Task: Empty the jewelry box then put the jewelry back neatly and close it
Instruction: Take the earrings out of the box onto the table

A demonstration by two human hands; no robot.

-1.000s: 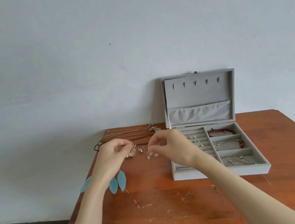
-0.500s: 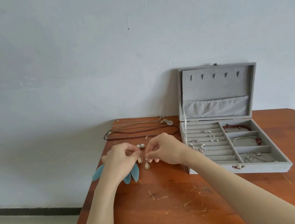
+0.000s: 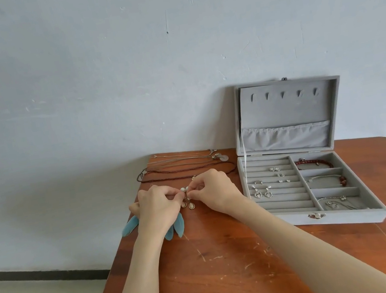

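The grey jewelry box stands open at the right of the wooden table, its lid upright against the wall. Small silver earrings sit in its ring rows, and a red bead bracelet and chains lie in the right compartments. Left of the box, my left hand and my right hand each pinch the top of a cream drop earring on the table. Two white beads lie between my fingertips. Blue feather earrings are partly under my left wrist.
Several necklaces, thin silver and dark cord, lie along the table's back edge by the wall. The table's left edge runs close beside my left hand, with floor below. Scratches mark the wood in front.
The view has shifted left, so the box sits further right in frame. My hands have come closer together over the drop earrings, which now lie side by side.
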